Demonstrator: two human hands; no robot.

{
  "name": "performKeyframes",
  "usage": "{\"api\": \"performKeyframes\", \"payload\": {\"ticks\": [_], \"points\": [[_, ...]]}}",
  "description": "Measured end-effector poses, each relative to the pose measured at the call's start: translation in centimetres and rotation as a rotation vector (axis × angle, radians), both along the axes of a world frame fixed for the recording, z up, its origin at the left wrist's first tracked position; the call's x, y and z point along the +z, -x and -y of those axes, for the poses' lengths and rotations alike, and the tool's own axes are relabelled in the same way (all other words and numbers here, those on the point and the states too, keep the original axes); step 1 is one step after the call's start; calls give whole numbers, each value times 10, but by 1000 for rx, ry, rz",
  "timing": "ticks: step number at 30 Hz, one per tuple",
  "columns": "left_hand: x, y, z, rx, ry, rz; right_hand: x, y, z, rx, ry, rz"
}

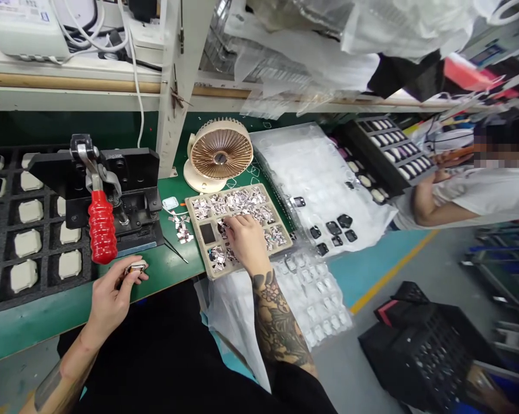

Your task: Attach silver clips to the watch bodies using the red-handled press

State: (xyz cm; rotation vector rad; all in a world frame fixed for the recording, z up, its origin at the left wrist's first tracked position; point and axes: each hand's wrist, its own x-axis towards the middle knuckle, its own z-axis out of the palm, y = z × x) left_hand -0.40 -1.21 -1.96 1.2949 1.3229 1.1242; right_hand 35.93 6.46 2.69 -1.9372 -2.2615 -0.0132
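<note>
My left hand (110, 293) is closed around a small rounded-square casing (135, 267), pale with a dark edge, held just in front of the table edge. My right hand (247, 240) reaches into a beige compartment tray (211, 269), its fingers bent together at a middle compartment; whatever its fingertips pinch is hidden. Heaps of small white and dark pieces (253, 198) fill several compartments, and one holds a flat dark square (207, 233). Left of the tray lie more loose pieces (182, 229), a pale rounded-square part (170, 202) and black tweezers (175, 250).
A black toggle-clamp fixture with a red handle (102, 227) stands on the left, before a foam tray (9, 221) of pale casings. Behind the parts tray is a fan (220, 155). White sheeting (298, 172) carries black parts. At right, a co-worker's arm (440, 201) is beside a black tray.
</note>
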Motion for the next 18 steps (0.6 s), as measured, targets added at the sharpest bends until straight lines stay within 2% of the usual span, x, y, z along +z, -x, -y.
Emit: {"api": "performKeyframes", "payload": {"ticks": [3,6,11,14,18], "points": [[2,-2,-2,12,33,13,-7,4,-4,-9,12,33],[3,-4,-2,28,69,59,-9,4,-4,-20,14,-49],[6,-4,-3,53,83,90,0,5,9,-86,-238,-417],[18,-5,-8,-2,37,-60,5,28,19,-77,-314,-597],[34,-8,-17,-87,-42,-149,4,88,31,80,-176,-944]]}}
